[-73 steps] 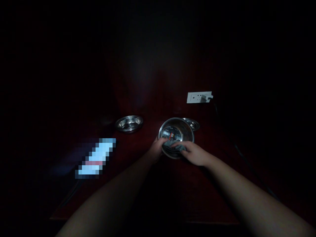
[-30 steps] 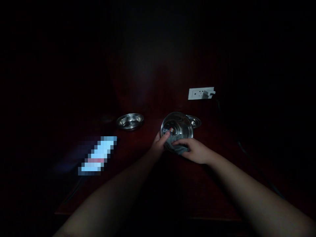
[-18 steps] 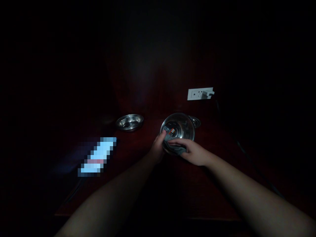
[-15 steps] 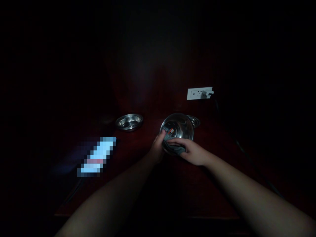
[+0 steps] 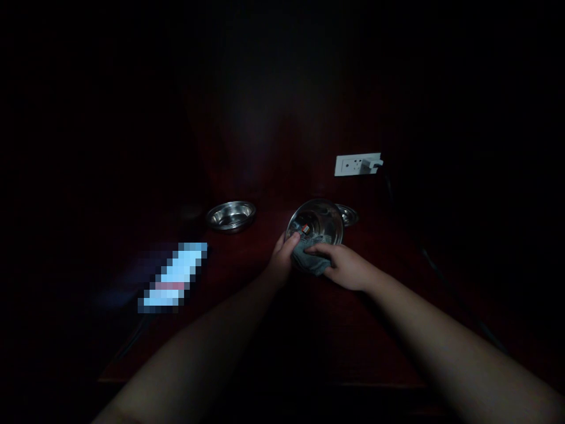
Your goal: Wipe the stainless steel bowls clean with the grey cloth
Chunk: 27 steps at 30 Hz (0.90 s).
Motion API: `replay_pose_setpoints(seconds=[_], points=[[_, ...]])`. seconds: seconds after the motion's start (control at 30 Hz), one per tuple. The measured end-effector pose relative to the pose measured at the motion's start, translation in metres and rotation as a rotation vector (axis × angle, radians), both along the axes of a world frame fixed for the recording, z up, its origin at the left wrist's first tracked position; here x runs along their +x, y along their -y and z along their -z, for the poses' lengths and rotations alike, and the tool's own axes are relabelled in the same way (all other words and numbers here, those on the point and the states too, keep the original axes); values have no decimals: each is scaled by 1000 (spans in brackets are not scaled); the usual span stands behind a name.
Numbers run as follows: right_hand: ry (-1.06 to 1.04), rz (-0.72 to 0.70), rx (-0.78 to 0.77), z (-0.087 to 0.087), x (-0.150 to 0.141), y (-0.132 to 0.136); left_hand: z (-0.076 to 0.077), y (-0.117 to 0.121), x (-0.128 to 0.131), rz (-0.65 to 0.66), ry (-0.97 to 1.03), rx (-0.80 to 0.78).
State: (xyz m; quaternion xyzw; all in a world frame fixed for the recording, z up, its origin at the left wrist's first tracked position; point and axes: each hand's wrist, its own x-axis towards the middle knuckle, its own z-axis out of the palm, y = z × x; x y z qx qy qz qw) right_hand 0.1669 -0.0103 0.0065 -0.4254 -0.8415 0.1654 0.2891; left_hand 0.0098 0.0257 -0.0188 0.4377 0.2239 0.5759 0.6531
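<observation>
A shiny steel bowl point(image 5: 325, 215) is held tilted above the table, its mouth toward me and an orange-and-white label point(image 5: 306, 229) at its bottom. My left hand point(image 5: 281, 259) grips the bowl's left rim, with the thumb over the edge. Draped over the near rim is a grey-green cloth point(image 5: 309, 262). My right hand point(image 5: 346, 265) is closed on this cloth and presses it against the bowl's near side. The fingers behind the bowl are hidden.
On the dark red table point(image 5: 247, 330) a shallow steel dish point(image 5: 231, 217) stands at the back left. Another steel piece point(image 5: 348, 215) is partly hidden behind the bowl. A lit, blurred-out screen point(image 5: 176, 277) lies left. A wall socket point(image 5: 357, 165) holds a white plug. A cable point(image 5: 463, 312) runs at right.
My right hand has drawn the cloth up and outward over the near rim, so more of it shows. The bowl has tilted slightly, while my left hand keeps its grip.
</observation>
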Motion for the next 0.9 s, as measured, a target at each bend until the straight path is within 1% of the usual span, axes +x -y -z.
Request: replay_pose_setpoints(seconds=[0.17, 0.3, 0.53, 0.7, 0.9], points=[[48, 99, 65, 2, 0, -1, -2, 1, 1, 23, 39, -46], [38, 139, 104, 1, 0, -1, -5, 3, 2, 39, 77, -90], [-14, 119, 106, 1, 1, -1, -5, 3, 2, 57, 72, -126], [-44, 114, 111, 1, 2, -2, -3, 2, -1, 129, 21, -160], [-61, 116, 158, -2, 4, -2, -3, 6, 0, 221, 1, -91]])
